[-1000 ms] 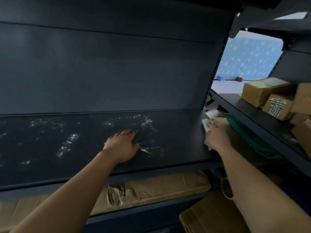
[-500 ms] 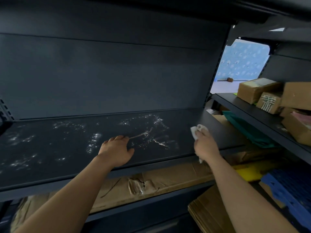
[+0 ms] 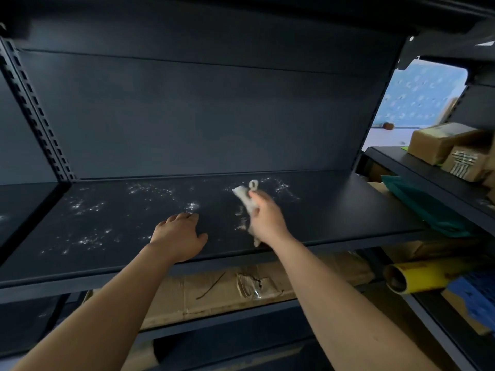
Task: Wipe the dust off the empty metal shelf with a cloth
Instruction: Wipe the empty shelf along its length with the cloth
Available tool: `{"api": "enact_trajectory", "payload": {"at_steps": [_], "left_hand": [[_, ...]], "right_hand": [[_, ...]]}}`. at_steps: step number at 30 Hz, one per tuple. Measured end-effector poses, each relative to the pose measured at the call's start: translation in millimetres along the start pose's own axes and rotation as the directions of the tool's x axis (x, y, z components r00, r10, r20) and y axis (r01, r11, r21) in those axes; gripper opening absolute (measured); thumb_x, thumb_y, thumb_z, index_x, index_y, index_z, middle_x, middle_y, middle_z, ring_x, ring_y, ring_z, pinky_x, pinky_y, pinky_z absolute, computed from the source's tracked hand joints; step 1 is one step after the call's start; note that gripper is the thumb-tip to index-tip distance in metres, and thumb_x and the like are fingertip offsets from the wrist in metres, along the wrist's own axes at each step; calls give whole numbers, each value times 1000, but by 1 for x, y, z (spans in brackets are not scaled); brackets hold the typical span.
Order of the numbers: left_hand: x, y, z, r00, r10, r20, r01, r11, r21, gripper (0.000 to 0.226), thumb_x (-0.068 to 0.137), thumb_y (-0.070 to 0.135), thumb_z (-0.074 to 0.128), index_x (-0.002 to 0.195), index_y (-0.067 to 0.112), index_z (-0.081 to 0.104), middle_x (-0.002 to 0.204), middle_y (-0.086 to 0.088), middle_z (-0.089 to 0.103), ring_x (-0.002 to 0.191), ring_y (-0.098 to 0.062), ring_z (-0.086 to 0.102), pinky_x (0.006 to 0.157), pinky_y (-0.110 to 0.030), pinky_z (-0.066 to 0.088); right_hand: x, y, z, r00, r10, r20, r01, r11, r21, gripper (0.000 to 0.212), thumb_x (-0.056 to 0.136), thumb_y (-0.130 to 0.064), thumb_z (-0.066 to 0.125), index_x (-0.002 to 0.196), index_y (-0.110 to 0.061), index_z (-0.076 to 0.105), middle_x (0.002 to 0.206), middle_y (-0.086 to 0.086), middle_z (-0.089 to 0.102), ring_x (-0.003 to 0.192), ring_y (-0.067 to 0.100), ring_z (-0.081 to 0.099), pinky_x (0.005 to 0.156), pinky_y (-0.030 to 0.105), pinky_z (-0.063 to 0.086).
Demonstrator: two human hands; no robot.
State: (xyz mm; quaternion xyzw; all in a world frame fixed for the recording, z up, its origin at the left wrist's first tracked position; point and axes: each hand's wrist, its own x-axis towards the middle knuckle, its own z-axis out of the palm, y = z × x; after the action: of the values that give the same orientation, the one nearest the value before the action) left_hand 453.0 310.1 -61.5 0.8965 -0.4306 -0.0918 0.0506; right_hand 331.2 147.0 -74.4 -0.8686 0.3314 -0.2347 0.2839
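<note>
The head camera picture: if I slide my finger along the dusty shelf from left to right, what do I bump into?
Slotted upright → dust specks → left hand → cloth in the right hand → clean bare shelf → green sheet → cardboard boxes.

A dark back panel point(image 3: 201, 116) fills most of the view, dimly lit. At its left edge runs a slotted upright point(image 3: 37, 113). To the right of the panel, a pale blue patterned wall point(image 3: 423, 95) shows bright through a gap. Below that gap a side shelf point(image 3: 428, 172) carries cardboard boxes point(image 3: 442, 140). Beneath the panel, on a lower level, lies flattened cardboard point(image 3: 241, 287), with a yellow roll point(image 3: 417, 277) to its right.
</note>
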Motion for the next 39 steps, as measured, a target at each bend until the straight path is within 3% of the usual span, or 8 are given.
{"api": "enact_trajectory", "payload": {"at_steps": [3, 7, 11, 17, 24, 28, 32, 39], "left_hand": [[10, -5, -1, 1000, -7, -13, 6, 1000, -4, 69, 91, 50, 42, 149, 21, 20, 155, -1, 28, 141, -24, 28, 112, -39, 27], [27, -8, -2, 1000, -24, -2, 24, 1000, 2, 70, 92, 52, 40, 151, 26, 13, 157, 0, 23, 143, -24, 25, 113, -40, 25], [37, -10, -2, 999, -50, 9, 50, 999, 0, 66, 93, 53, 36, 150, 27, 16, 158, 2, 19, 144, -23, 22, 113, -40, 26], [37, -12, 4, 997, -43, -59, 43, 999, 10, 66, 92, 57, 34, 150, 28, 20, 157, 4, 23, 143, -20, 24, 114, -38, 26], [39, -12, -3, 995, -62, -72, 60, 998, -30, 64, 87, 59, 43, 144, 35, 31, 152, 8, 32, 138, -20, 33, 110, -37, 31], [45, -19, -9, 988, -113, -107, 112, 994, -15, 66, 86, 61, 42, 144, 31, 31, 153, 7, 30, 138, -22, 33, 111, -40, 30], [48, -23, -6, 985, -152, -86, 153, 988, 1, 67, 88, 63, 36, 145, 29, 31, 156, 7, 25, 141, -21, 28, 112, -39, 28], [49, -27, -1, 976, -174, -131, 171, 985, -36, 70, 85, 67, 38, 145, 33, 31, 156, 11, 25, 143, -16, 25, 114, -36, 25]], "right_hand": [[16, 43, -35, 983, 81, -164, -91, 994, -54, 64, 81, 8, 56, 138, -19, 45, 153, 3, 28, 128, 25, 45, 79, -5, 31], [32, 106, -68, 933, 281, -223, -316, 939, -139, 63, 80, 6, 59, 136, -18, 42, 153, 2, 25, 120, 20, 49, 73, 17, 45], [57, 112, -64, 938, 276, -209, -327, 904, -274, 52, 73, 12, 56, 120, -7, 49, 147, 8, 28, 133, 27, 34, 96, 38, 49], [89, 60, -3, 991, 126, -54, -136, 948, -286, 52, 82, -4, 47, 132, -21, 48, 151, -6, 30, 138, 19, 34, 103, 17, 25], [81, 0, 42, 964, -253, 86, 264, 954, -141, 48, 91, -1, 44, 137, -10, 46, 151, 5, 35, 137, 21, 35, 110, 22, 26], [112, 60, -10, 984, -21, -179, 4, 995, -95, 59, 80, 8, 53, 134, -16, 51, 151, 6, 34, 132, 23, 41, 83, 1, 38], [137, 128, -49, 933, 279, -226, -330, 916, -230, 43, 88, -1, 46, 131, -2, 49, 140, 17, 44, 127, 28, 43, 90, 15, 33], [168, 96, -18, 955, 293, -49, -293, 901, -319, 36, 85, -8, 54, 120, 0, 55, 132, 18, 46, 127, 29, 42, 103, 32, 36]]}}
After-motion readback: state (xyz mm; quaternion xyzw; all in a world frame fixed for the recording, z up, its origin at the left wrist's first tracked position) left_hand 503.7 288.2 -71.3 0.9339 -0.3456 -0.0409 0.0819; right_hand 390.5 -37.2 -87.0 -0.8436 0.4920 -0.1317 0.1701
